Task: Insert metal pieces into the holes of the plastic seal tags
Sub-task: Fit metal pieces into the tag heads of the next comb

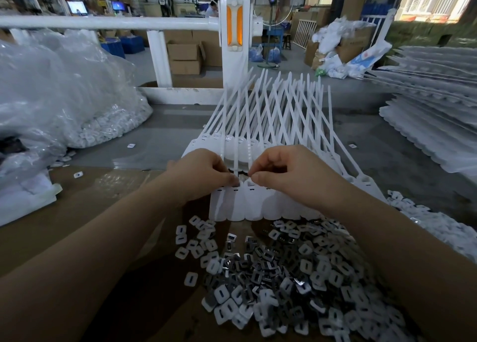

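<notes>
Nearest the camera, a heap of small metal pieces [296,277] was spread over the brown tabletop [85,220], each piece squarish with a slot in its middle. Just beyond the heap, a joined row of white plastic seal tags [240,205] was laid flat, its slotted heads turned away from the camera and its long tails fanned out towards the far side.

The left hand [204,174] was curled over the left heads of the row, thumb and forefinger pressed together at a slot; whether a metal piece was pinched there could not be told. The right hand [289,172] was curled likewise just beside it, its fingertips [254,178] closed in a pinch above the neighbouring head, and what they held was too small to make out. The two hands were nearly touching.

A second row of tags [232,143] was seen beyond the hands. To the left a large clear plastic bag [64,91] of white parts was slumped, and to the right stacked white strips [433,125] were piled. Farther off, a white railing [108,23] and cardboard boxes [184,58] were visible.
</notes>
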A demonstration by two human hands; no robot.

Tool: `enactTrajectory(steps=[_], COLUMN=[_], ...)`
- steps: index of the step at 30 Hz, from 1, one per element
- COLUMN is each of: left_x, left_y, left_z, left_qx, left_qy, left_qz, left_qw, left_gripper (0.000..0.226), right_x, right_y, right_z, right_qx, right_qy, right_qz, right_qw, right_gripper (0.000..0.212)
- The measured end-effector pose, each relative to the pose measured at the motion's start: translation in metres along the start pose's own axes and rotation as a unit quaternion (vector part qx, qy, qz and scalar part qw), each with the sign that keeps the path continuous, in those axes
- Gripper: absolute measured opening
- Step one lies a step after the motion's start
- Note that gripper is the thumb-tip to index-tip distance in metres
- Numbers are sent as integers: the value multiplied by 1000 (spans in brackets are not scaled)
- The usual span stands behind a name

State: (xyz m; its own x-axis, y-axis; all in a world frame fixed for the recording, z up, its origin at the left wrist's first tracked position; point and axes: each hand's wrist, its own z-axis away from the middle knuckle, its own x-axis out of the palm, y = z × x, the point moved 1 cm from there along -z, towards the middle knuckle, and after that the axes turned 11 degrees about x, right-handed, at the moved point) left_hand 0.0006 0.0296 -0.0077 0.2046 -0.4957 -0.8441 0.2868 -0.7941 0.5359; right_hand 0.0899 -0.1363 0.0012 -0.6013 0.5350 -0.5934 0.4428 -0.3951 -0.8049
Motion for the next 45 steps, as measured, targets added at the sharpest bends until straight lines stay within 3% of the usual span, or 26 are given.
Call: enactTrajectory(steps=[1, 3, 6, 9, 15, 21, 24, 26, 30, 32, 35, 41, 45], left_x=[-1, -2, 1, 9, 17, 15, 5, -2, -6, -6, -5, -5, -4], left_y=[3, 12, 29, 36, 35, 33, 25, 18, 9, 7, 7, 7, 9], left_z=[2, 9, 23, 27, 27, 26, 22, 18, 13, 11, 11, 10, 10], left_qx=[39, 153, 297, 340, 332, 334, 254, 191, 104, 91, 90, 103, 115], left_qy=[32, 59, -30, -102, -155, -133, -79, -48, -18, -16, -13, -19, 3], left_qz=[-34, 5, 87, 73, 29, 37, 173, 281, 365, 384, 391, 347, 308], left_qw=[998, 986, 950, 932, 930, 933, 948, 939, 925, 919, 916, 932, 944], left_gripper=[22, 18, 13, 12, 17, 4, 6, 10, 6, 16, 26, 5, 7], right_x=[-1, -3, -4, -4, -3, -4, -5, -6, -6, -5, -4, -2, 1], right_y=[0, 2, 5, 6, 8, 8, 8, 8, 5, 5, 5, 5, 5], right_z=[0, -2, -4, -5, -5, -4, -3, -3, -2, -2, -2, -3, -4], right_qx=[-3, 5, 20, 28, 33, 33, 32, 29, 27, 27, 16, 2, -1], right_qy=[11, 33, 43, 46, 45, 45, 53, 54, 41, 34, 30, 36, 37], right_qz=[-6, -26, -33, -33, -33, -38, -58, -73, -94, -97, -103, -74, -39], right_qw=[1000, 999, 998, 998, 998, 998, 996, 995, 994, 994, 994, 997, 999], right_gripper=[6, 6, 7, 10, 12, 9, 8, 9, 9, 7, 4, 8, 11])
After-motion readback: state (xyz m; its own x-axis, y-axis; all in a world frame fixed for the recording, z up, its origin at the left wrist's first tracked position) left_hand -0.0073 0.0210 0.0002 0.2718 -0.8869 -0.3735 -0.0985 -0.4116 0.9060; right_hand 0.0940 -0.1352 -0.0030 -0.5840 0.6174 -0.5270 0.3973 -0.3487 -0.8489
